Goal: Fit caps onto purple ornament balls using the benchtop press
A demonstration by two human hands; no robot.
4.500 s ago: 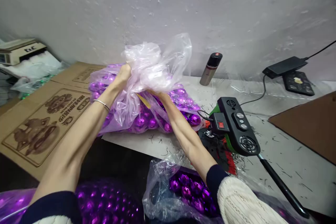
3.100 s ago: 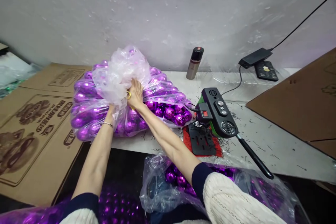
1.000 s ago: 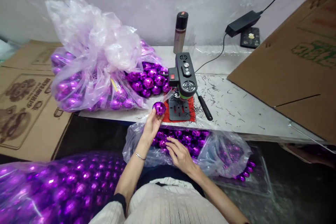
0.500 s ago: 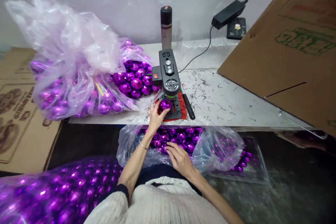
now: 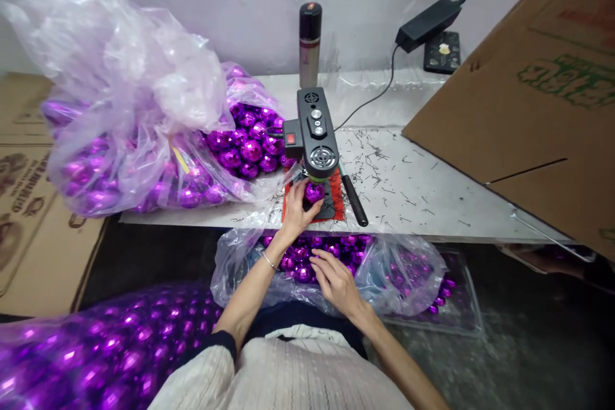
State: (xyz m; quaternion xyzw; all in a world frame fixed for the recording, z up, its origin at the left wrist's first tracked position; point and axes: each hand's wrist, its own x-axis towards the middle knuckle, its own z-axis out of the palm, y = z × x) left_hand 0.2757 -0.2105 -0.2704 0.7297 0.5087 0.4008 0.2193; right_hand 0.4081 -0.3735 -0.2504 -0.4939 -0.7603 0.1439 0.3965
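Observation:
My left hand [image 5: 300,213] grips a shiny purple faceted ball [image 5: 314,192] between thumb and fingers. It presses the ball up under the round head of a small black bench machine [image 5: 316,131], so the ball's top is hidden. Beside the machine, a lever with a black handle [image 5: 354,198] slants toward the table edge. My right hand [image 5: 336,282] hovers over an opened plastic bag [image 5: 230,269] of similar purple balls at my lap. Its fingers are loosely bent and apart, and I see nothing in them. A red mat [image 5: 338,200] lies beneath the machine.
A big clear bag [image 5: 144,90] of purple balls stands on the table's left, another full bag [image 5: 110,352] below it. Behind the machine is a dark-capped bottle [image 5: 310,45]. Black bits litter the white tabletop [image 5: 423,186]. A cardboard box [image 5: 519,96] leans in from the right, near a hanging power adapter [image 5: 429,24].
The view has shifted slightly. My left hand still holds the ball at the machine, with its fingers a little closer round it. The right hand stays over the bag, its fingers somewhat straighter.

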